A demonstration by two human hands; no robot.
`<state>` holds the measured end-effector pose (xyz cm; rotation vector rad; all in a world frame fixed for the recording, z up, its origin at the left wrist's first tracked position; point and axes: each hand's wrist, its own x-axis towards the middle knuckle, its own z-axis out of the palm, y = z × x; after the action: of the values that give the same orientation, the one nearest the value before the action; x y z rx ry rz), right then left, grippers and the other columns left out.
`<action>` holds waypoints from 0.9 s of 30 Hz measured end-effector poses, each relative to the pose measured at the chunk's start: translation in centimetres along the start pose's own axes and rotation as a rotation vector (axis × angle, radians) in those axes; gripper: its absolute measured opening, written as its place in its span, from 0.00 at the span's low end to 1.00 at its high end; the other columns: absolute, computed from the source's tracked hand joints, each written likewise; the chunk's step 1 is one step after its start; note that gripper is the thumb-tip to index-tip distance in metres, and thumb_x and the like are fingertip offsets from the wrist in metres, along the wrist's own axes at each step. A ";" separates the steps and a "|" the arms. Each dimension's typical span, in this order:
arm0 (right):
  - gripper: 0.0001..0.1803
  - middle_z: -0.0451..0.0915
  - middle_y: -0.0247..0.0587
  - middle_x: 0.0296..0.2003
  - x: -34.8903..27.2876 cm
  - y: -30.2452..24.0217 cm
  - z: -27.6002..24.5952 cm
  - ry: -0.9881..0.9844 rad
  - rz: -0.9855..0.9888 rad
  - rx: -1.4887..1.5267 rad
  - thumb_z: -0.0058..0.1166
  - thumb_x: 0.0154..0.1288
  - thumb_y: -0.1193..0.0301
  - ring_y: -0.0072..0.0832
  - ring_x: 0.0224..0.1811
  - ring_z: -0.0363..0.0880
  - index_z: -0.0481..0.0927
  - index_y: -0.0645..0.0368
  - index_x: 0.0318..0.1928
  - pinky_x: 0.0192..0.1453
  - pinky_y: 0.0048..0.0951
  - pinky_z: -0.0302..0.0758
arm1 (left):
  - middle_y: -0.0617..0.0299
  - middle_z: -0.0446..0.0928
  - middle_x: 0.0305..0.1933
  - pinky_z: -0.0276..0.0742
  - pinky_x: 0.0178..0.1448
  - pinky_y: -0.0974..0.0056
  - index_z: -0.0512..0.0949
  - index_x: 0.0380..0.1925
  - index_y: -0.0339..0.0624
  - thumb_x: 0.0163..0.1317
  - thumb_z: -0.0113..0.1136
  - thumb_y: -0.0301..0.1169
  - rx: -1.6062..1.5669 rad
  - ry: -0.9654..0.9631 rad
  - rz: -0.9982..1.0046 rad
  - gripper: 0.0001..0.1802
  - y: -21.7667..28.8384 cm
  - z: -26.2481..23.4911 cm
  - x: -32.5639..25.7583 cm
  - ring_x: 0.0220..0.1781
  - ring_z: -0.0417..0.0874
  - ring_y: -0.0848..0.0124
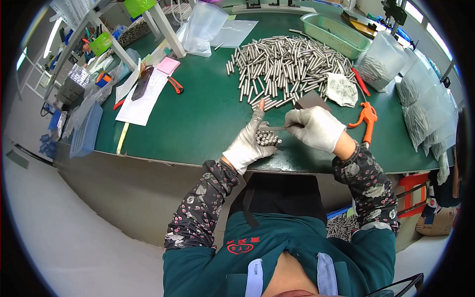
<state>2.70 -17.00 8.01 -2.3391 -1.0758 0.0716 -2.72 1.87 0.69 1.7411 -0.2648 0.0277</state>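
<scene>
My left hand (246, 145), in a white glove with a bare thumb tip, is wrapped around a bundle of short metal pins (267, 138) at the table's near edge. The pins' round ends face up. My right hand (317, 128), also gloved in white, pinches a thin grey flat strip (278, 128) whose far end lies over the bundle. What the strip is I cannot make out. Just beyond the right hand lies a dark brown block (312, 100), partly hidden by the glove. A large heap of loose metal pins (289, 64) spreads beyond both hands.
Right of the heap are a white cloth (341, 90), an orange air gun (367, 117), a red-handled tool (361, 81) and plastic bags of pins (415, 116). A green basket (324, 37) stands behind. To the left lie papers (138, 111), a phone (142, 84) and a cutter knife (175, 85).
</scene>
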 end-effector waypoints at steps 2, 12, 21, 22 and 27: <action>0.06 0.78 0.44 0.24 0.2 -0.6 1.1 0.004 -0.013 -0.068 0.51 0.54 0.68 0.43 0.28 0.77 0.77 0.53 0.32 0.33 0.38 0.73 | 0.68 0.70 0.40 0.64 0.58 0.69 0.41 0.67 0.60 0.36 0.67 0.20 -0.062 -0.013 0.013 0.60 -0.6 -0.3 0.0 0.41 0.72 0.76; 0.06 0.77 0.45 0.23 -0.2 -0.6 1.1 0.004 0.042 -0.036 0.51 0.53 0.68 0.44 0.28 0.77 0.77 0.53 0.31 0.33 0.38 0.73 | 0.63 0.64 0.47 0.68 0.52 0.70 0.39 0.67 0.63 0.36 0.66 0.18 -0.023 -0.026 0.007 0.61 0.1 0.1 -0.1 0.43 0.71 0.73; 0.06 0.78 0.45 0.23 -0.3 -0.8 1.1 0.026 0.068 -0.050 0.51 0.53 0.68 0.44 0.28 0.77 0.77 0.53 0.31 0.34 0.39 0.73 | 0.65 0.68 0.49 0.64 0.61 0.62 0.39 0.67 0.59 0.37 0.65 0.19 0.023 -0.052 0.064 0.60 -0.7 -0.1 0.2 0.39 0.74 0.75; 0.06 0.78 0.45 0.23 -0.3 -0.8 1.0 0.026 0.063 -0.050 0.51 0.53 0.68 0.44 0.28 0.77 0.77 0.53 0.31 0.34 0.39 0.73 | 0.66 0.70 0.45 0.64 0.60 0.63 0.39 0.67 0.59 0.37 0.65 0.19 0.012 -0.036 0.068 0.60 -0.8 0.0 0.1 0.39 0.74 0.76; 0.05 0.77 0.44 0.23 -0.6 0.1 -0.6 0.030 0.077 -0.046 0.52 0.52 0.70 0.42 0.27 0.77 0.77 0.56 0.30 0.32 0.36 0.73 | 0.67 0.71 0.40 0.65 0.55 0.70 0.40 0.67 0.60 0.37 0.65 0.18 -0.170 -0.063 -0.067 0.60 0.0 0.0 -0.1 0.39 0.73 0.77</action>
<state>2.57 -17.77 8.39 -2.4151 -0.9824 0.0414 -2.82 1.89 0.68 1.5825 -0.2476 -0.0963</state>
